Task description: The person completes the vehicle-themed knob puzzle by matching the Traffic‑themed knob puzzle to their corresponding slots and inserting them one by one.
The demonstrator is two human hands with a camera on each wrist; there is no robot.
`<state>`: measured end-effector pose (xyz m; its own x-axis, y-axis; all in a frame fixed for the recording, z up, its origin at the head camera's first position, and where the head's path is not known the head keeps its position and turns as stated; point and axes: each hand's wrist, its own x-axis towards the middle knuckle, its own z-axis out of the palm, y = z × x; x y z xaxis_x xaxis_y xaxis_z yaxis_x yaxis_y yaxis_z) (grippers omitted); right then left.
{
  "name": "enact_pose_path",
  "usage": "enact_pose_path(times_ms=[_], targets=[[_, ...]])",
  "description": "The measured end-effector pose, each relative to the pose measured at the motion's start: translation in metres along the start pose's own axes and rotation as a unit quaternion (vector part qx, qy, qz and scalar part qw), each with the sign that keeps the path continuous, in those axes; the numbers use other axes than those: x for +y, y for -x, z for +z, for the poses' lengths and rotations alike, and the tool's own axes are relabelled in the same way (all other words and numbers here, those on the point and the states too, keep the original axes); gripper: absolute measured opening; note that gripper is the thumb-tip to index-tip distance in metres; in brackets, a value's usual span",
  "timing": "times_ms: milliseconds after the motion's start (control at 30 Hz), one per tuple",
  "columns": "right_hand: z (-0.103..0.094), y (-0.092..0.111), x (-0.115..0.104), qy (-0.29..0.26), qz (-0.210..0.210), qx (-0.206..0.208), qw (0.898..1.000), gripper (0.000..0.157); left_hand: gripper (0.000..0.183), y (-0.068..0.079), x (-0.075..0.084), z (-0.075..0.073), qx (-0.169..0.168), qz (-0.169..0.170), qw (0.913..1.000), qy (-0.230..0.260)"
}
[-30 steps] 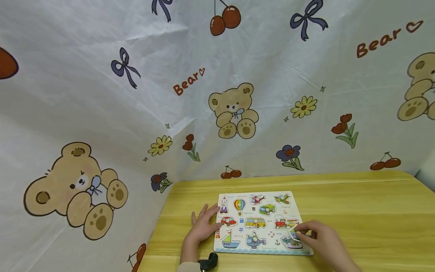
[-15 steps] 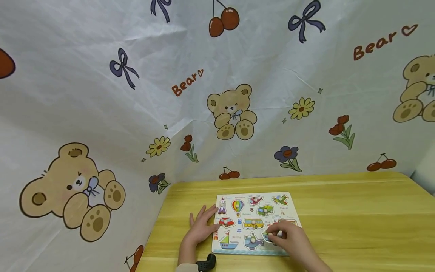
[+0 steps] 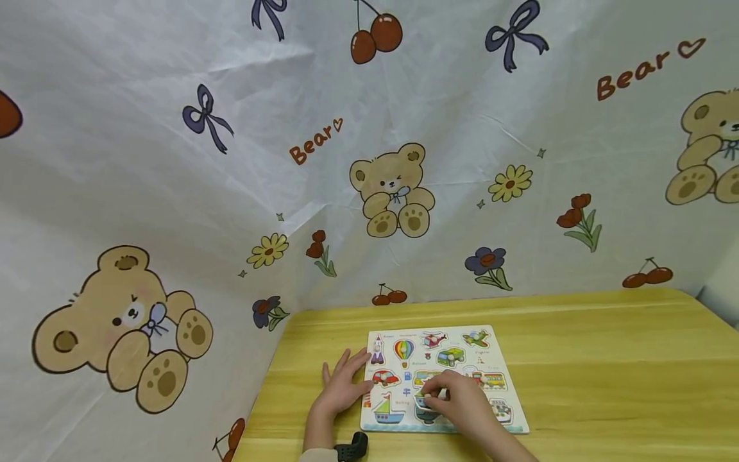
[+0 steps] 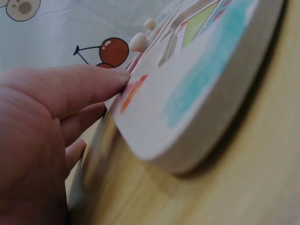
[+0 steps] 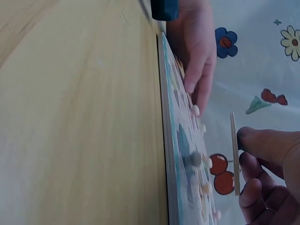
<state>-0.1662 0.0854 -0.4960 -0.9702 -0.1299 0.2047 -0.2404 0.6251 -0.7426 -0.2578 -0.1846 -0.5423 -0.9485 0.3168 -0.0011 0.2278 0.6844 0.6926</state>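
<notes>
A white peg puzzle board (image 3: 493, 356) with vehicle pictures lies on the table. Over its front middle, my right hand (image 3: 462, 401) pinches a thin wooden puzzle piece (image 3: 421, 402) with green and blue on its face. In the right wrist view, that piece stands apart from the board, above the pegs. It overlaps the submarine (image 3: 427, 417) in the head view, while the hand hides part of the yellow bus (image 3: 424, 375). My left hand (image 3: 342, 388) rests at the board's left edge, fingers extended, thumb touching its surface near the sailboat picture (image 3: 388, 416).
Yellow wood-grain table (image 3: 612, 372) surrounds the board. A pale cloth (image 3: 323, 77) printed with bears and flowers hangs behind and on the left. A black wrist device (image 3: 352, 446) sits by my left sleeve. Several round pegs stick up from the board.
My right hand has carried the puzzle piece left from the board's right front corner, uncovering the train and the ship there. My left hand stays at the left edge.
</notes>
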Motion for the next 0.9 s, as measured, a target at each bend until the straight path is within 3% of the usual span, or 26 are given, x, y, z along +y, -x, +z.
enact_pose_path(times_ms=[200,500,900], targets=[[0.020,-0.007,-0.011,0.029,-0.033,-0.015,0.999,0.008,0.060,0.000,-0.001,0.001,0.007,0.001,1.0000,-0.004],[0.051,-0.012,-0.025,0.088,-0.047,-0.013,0.995,0.007,0.059,0.000,0.001,0.000,0.008,0.006,0.9997,-0.022],[0.065,-0.017,-0.028,0.128,-0.078,-0.016,0.989,0.009,0.060,0.000,0.001,0.000,0.012,0.002,0.9996,-0.023]])
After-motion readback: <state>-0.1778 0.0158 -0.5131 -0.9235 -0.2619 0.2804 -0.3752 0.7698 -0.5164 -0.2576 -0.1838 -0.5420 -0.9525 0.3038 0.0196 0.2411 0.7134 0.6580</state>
